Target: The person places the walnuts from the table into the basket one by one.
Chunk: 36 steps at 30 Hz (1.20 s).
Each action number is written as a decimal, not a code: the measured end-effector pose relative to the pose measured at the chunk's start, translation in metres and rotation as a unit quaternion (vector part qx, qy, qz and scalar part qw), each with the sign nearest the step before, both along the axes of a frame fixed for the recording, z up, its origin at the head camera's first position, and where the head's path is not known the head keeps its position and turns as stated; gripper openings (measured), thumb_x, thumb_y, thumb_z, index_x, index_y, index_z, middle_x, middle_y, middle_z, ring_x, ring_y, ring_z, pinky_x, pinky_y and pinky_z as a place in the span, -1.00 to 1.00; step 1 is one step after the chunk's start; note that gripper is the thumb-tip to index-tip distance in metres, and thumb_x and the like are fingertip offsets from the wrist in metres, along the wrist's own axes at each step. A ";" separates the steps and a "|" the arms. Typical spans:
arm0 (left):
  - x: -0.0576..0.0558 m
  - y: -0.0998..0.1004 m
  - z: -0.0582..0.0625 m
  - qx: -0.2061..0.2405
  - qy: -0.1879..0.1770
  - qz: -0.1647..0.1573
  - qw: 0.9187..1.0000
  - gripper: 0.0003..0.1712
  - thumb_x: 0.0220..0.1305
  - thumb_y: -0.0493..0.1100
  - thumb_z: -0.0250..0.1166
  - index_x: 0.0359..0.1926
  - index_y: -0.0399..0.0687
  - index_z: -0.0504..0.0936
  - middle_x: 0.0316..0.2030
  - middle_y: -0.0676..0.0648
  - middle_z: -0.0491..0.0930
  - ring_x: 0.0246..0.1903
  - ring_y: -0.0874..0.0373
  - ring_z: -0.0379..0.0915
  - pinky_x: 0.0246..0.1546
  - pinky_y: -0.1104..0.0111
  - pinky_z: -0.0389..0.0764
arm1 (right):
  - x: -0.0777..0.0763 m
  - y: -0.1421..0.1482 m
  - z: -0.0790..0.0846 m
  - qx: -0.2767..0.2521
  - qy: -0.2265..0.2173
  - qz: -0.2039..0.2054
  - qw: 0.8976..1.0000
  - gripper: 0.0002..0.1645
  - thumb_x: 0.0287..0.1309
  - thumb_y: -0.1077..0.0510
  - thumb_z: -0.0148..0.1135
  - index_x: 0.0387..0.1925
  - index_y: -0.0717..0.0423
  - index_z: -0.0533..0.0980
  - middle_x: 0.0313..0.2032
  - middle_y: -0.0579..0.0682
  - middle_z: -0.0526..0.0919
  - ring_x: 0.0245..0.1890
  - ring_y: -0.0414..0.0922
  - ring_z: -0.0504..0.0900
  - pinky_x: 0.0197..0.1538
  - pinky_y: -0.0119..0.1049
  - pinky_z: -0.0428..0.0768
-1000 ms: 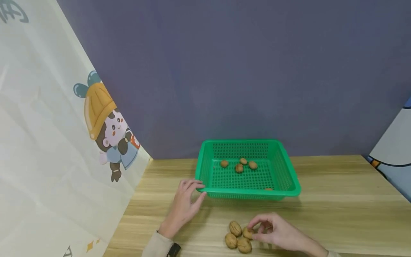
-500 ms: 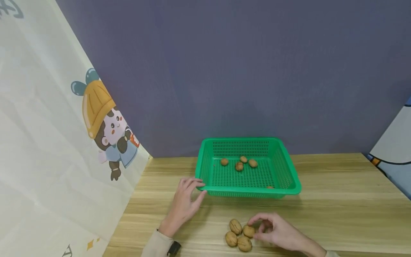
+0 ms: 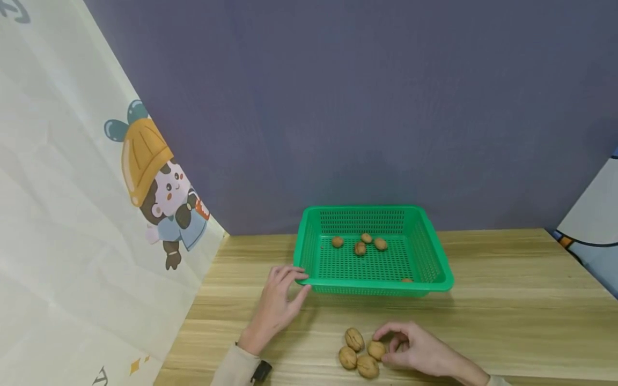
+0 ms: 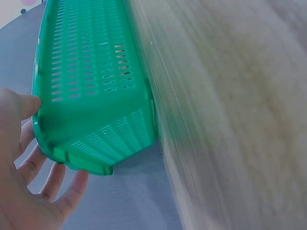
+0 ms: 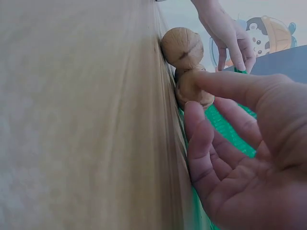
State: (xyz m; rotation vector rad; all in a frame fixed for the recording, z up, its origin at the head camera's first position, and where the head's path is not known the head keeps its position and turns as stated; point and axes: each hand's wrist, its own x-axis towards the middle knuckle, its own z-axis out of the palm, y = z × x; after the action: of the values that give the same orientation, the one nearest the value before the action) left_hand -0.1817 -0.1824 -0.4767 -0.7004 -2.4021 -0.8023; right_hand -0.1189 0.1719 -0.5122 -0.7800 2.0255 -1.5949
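My left hand (image 3: 276,305) holds the near left corner of a green plastic basket (image 3: 376,284), its fingers at the rim and its thumb on the front side. In the left wrist view the thumb and fingertips lie along the basket's edge. Thumb and index finger of my right hand (image 3: 417,347) pinch a walnut (image 3: 377,350) low over the table. Beside it lie three more walnuts, an upper one (image 3: 354,339), a left one (image 3: 347,357) and a lower one (image 3: 368,366). The right wrist view shows the pinched walnut (image 5: 187,88) overlapping another walnut (image 5: 182,47).
Inside the basket, several walnuts (image 3: 360,248) lie toward the back, and a brown piece (image 3: 407,280) shows just behind the front rim. The wooden table (image 3: 512,300) meets a dark blue backdrop (image 3: 376,107). A white printed sheet (image 3: 63,214) stands at the left.
The pinched walnut has shifted slightly right, and a gap now shows between it and the other walnuts. My left hand keeps its place on the basket. The head view has tilted a little.
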 end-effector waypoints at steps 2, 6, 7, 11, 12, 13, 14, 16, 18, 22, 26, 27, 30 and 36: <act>0.000 0.000 0.000 0.001 0.000 -0.003 1.000 -0.77 0.36 -0.11 0.48 -0.03 -0.07 0.77 0.04 -0.07 0.74 0.15 -0.01 0.51 0.18 0.04 0.63 | 0.000 0.000 -0.001 0.006 0.001 0.000 1.000 -0.64 0.36 0.21 0.41 0.13 0.20 0.63 -0.24 -0.05 0.76 -0.30 -0.32 0.68 -0.33 -0.41 0.67; -0.001 0.000 -0.001 0.002 -0.002 -0.003 1.000 -0.77 0.36 -0.11 0.48 -0.03 -0.08 0.77 0.05 -0.08 0.74 0.15 -0.02 0.51 0.18 0.03 0.63 | 0.000 0.000 -0.003 0.012 0.004 -0.001 1.000 -0.64 0.36 0.19 0.42 0.13 0.19 0.64 -0.25 -0.07 0.75 -0.31 -0.32 0.67 -0.36 -0.40 0.66; -0.001 0.000 -0.001 0.001 -0.002 -0.002 1.000 -0.77 0.36 -0.11 0.48 -0.03 -0.07 0.77 0.05 -0.08 0.74 0.15 -0.02 0.51 0.18 0.02 0.63 | -0.001 0.000 -0.003 0.012 0.005 -0.001 1.000 -0.64 0.35 0.19 0.42 0.14 0.19 0.64 -0.24 -0.07 0.75 -0.31 -0.33 0.67 -0.37 -0.40 0.66; -0.001 0.000 -0.001 -0.001 -0.005 -0.001 1.000 -0.77 0.37 -0.11 0.48 -0.02 -0.07 0.77 0.05 -0.08 0.74 0.16 -0.01 0.51 0.19 0.03 0.62 | 0.000 -0.001 -0.004 0.016 0.014 -0.002 1.000 -0.63 0.34 0.19 0.44 0.13 0.18 0.64 -0.26 -0.08 0.75 -0.31 -0.33 0.68 -0.37 -0.39 0.67; 0.000 0.000 0.000 -0.002 -0.006 0.000 1.000 -0.77 0.37 -0.10 0.48 -0.02 -0.07 0.77 0.06 -0.07 0.74 0.16 -0.01 0.51 0.19 0.03 0.63 | 0.000 -0.001 -0.005 0.017 0.016 -0.002 1.000 -0.63 0.34 0.18 0.44 0.13 0.17 0.64 -0.26 -0.09 0.75 -0.31 -0.33 0.68 -0.37 -0.40 0.67; 0.000 0.000 0.000 -0.003 -0.006 0.000 1.000 -0.77 0.37 -0.10 0.48 -0.02 -0.07 0.77 0.06 -0.07 0.74 0.16 0.00 0.51 0.18 0.04 0.63 | 0.000 -0.001 -0.005 0.018 0.018 -0.003 1.000 -0.63 0.34 0.18 0.44 0.12 0.17 0.64 -0.26 -0.10 0.75 -0.31 -0.34 0.67 -0.36 -0.40 0.67; 0.000 0.000 0.000 -0.003 -0.007 0.000 1.000 -0.76 0.37 -0.10 0.48 -0.02 -0.07 0.77 0.05 -0.07 0.74 0.15 0.00 0.51 0.18 0.04 0.63 | 0.000 -0.001 -0.005 0.019 0.019 -0.003 1.000 -0.63 0.33 0.18 0.45 0.12 0.17 0.64 -0.26 -0.11 0.75 -0.31 -0.34 0.67 -0.36 -0.40 0.68; 0.000 0.000 0.001 -0.003 -0.008 0.000 1.000 -0.76 0.37 -0.10 0.48 -0.01 -0.08 0.77 0.05 -0.07 0.74 0.15 0.01 0.50 0.17 0.05 0.63 | 0.000 -0.001 -0.005 0.018 0.018 -0.003 1.000 -0.63 0.33 0.18 0.45 0.12 0.17 0.64 -0.26 -0.11 0.74 -0.31 -0.34 0.67 -0.36 -0.40 0.68; 0.001 0.000 0.001 -0.002 -0.008 0.000 1.000 -0.76 0.37 -0.10 0.48 -0.01 -0.08 0.77 0.05 -0.08 0.74 0.15 0.00 0.51 0.17 0.05 0.64 | 0.000 -0.001 -0.005 0.016 0.017 -0.002 1.000 -0.63 0.33 0.18 0.45 0.12 0.18 0.64 -0.26 -0.11 0.74 -0.31 -0.34 0.67 -0.38 -0.40 0.67; 0.001 0.000 0.001 0.000 -0.015 -0.002 1.000 -0.75 0.39 -0.09 0.47 0.00 -0.08 0.76 0.07 -0.08 0.74 0.17 0.00 0.50 0.20 0.03 0.63 | 0.000 0.000 -0.002 0.014 0.008 -0.001 1.000 -0.64 0.33 0.19 0.45 0.11 0.18 0.64 -0.24 -0.09 0.74 -0.31 -0.33 0.67 -0.37 -0.39 0.67; 0.001 0.000 0.000 0.003 -0.027 -0.003 1.000 -0.75 0.41 -0.08 0.45 0.02 -0.07 0.76 0.10 -0.09 0.73 0.22 -0.02 0.49 0.25 -0.01 0.62 | 0.000 0.001 0.005 0.003 -0.012 0.004 1.000 -0.66 0.35 0.20 0.43 0.11 0.17 0.64 -0.20 -0.03 0.75 -0.28 -0.30 0.69 -0.32 -0.38 0.70; 0.001 0.000 0.000 0.004 -0.030 -0.004 1.000 -0.75 0.42 -0.08 0.45 0.02 -0.07 0.76 0.10 -0.10 0.73 0.23 -0.02 0.48 0.26 -0.02 0.62 | 0.001 0.002 0.007 -0.006 -0.015 0.007 1.000 -0.66 0.36 0.21 0.41 0.12 0.19 0.64 -0.17 0.01 0.75 -0.27 -0.29 0.70 -0.31 -0.37 0.71; 0.000 0.000 0.000 0.004 -0.032 -0.004 0.999 -0.75 0.43 -0.07 0.44 0.02 -0.07 0.76 0.11 -0.10 0.73 0.24 -0.03 0.48 0.26 -0.02 0.61 | 0.000 0.004 0.021 -0.024 -0.015 0.012 1.000 -0.64 0.37 0.24 0.39 0.14 0.24 0.62 -0.14 0.07 0.76 -0.26 -0.27 0.73 -0.29 -0.35 0.73; 0.000 -0.001 0.000 0.007 -0.030 -0.006 1.000 -0.74 0.42 -0.08 0.44 0.02 -0.09 0.76 0.10 -0.11 0.73 0.23 -0.05 0.49 0.27 -0.04 0.60 | -0.011 0.011 0.070 0.012 0.054 -0.017 0.998 -0.63 0.35 0.21 0.42 0.14 0.20 0.62 -0.15 0.07 0.74 -0.25 -0.25 0.72 -0.26 -0.29 0.75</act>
State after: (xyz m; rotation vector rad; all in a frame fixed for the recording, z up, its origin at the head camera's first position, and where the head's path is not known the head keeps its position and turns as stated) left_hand -0.1819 -0.1832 -0.4767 -0.6948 -2.4445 -0.8563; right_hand -0.1303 0.1831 -0.4423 -0.8447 2.1406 -1.5757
